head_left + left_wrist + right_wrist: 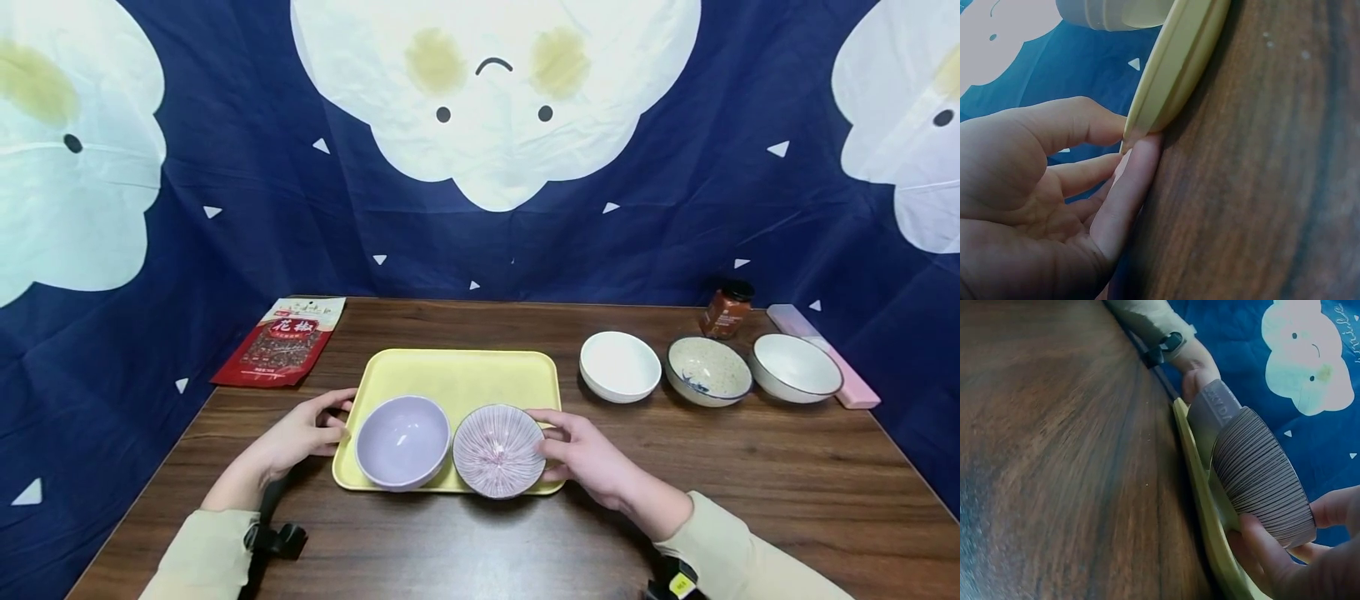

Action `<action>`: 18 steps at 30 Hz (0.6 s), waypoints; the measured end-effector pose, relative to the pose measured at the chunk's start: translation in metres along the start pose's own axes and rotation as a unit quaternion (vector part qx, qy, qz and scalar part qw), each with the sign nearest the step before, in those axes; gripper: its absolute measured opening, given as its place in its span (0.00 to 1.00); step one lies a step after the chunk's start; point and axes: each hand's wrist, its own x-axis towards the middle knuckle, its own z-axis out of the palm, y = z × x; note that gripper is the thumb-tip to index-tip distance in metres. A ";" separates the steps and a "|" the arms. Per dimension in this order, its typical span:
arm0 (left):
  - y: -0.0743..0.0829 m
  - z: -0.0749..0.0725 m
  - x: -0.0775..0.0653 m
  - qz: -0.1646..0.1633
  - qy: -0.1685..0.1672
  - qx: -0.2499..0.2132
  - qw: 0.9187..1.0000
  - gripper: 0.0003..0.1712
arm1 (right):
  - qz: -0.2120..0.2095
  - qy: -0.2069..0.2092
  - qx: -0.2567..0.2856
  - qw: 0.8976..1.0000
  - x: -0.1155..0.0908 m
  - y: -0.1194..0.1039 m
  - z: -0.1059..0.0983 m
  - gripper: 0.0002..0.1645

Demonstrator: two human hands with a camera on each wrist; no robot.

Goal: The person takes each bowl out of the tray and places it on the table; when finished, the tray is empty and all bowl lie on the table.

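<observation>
A yellow tray (465,367) lies on the table, and my left hand (307,433) pinches its left edge between thumb and fingers. In the left wrist view the thumb (1132,181) sits low on the tray rim (1166,75), close to the wood. On the front left of the tray is a plain lavender bowl (403,443). Beside it, at the front right, stands a bowl with fine radiating stripes (498,452). My right hand (588,458) holds this striped bowl by its right side, fingers and thumb spread around the wall (1263,481).
To the right stand a white bowl (620,367), a speckled bowl with a blue motif (708,372) and a dark-rimmed white bowl (797,368). Behind them is a dark-lidded jar (726,310); a pink-and-white box (825,354) lies far right. A red spice packet (285,343) lies back left.
</observation>
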 end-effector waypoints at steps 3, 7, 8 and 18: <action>0.000 0.000 0.000 -0.002 0.000 0.001 1.000 0.41 | -0.001 0.005 0.008 1.000 -0.004 -0.005 -0.001 0.36; 0.001 0.001 0.001 -0.006 -0.001 0.003 1.000 0.42 | -0.010 0.011 0.008 1.000 -0.014 -0.016 -0.006 0.36; 0.002 0.001 0.001 -0.006 -0.002 0.004 1.000 0.42 | -0.012 0.012 0.007 1.000 -0.016 -0.018 -0.009 0.36; 0.001 0.000 0.001 -0.007 -0.001 -0.004 1.000 0.42 | -0.025 0.033 0.001 0.999 -0.048 -0.024 -0.043 0.36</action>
